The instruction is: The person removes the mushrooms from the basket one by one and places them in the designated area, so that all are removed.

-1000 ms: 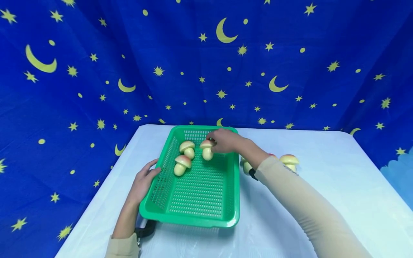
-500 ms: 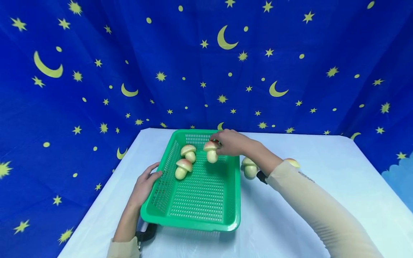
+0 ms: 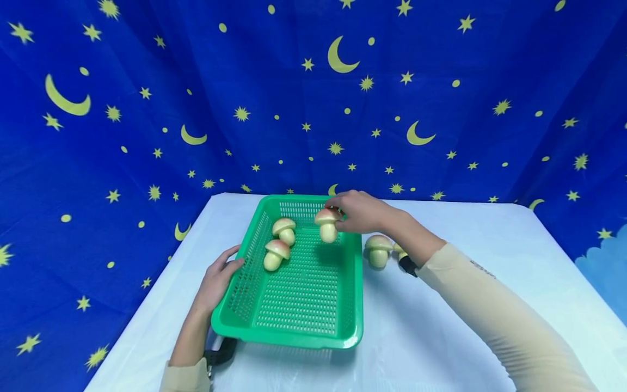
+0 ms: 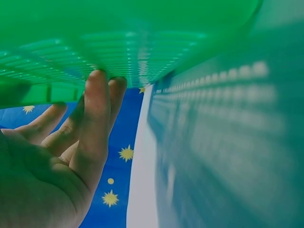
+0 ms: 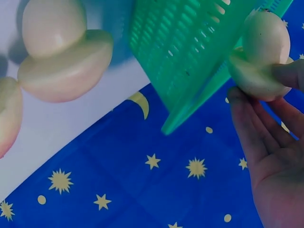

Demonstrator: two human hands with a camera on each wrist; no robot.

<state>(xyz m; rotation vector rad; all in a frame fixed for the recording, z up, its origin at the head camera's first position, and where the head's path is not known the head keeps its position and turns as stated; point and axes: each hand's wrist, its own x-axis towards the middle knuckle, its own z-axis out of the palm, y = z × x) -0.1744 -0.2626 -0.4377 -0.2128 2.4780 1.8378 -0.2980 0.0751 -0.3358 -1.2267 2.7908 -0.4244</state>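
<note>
A green slotted plastic basket [image 3: 308, 341] sits on the white table. Two toy mushrooms lie inside it: one mushroom [image 3: 284, 231] behind, another mushroom [image 3: 276, 255] in front. Over the basket's right back part, my right hand [image 3: 361, 211] pinches a third mushroom [image 3: 328, 224] by its pinkish cap, stem down. The right wrist view shows thumb and fingers around this mushroom [image 5: 266, 40], beside the basket wall [image 5: 175, 52]. My left hand [image 3: 217, 280] rests at the basket's left side. In the left wrist view its fairly straight fingers [image 4: 97, 102] touch the slotted wall.
Right of the basket, a mushroom [image 3: 378, 250] stands on the table [image 3: 441, 326]. Another mushroom [image 3: 399, 250] beside it is partly hidden by my right forearm. A blue curtain [image 3: 294, 81] with stars and moons hangs behind the table.
My right hand has shifted to the right with the mushroom still pinched, from nearer the basket's middle toward its right wall. My left hand has stayed at the basket's side.
</note>
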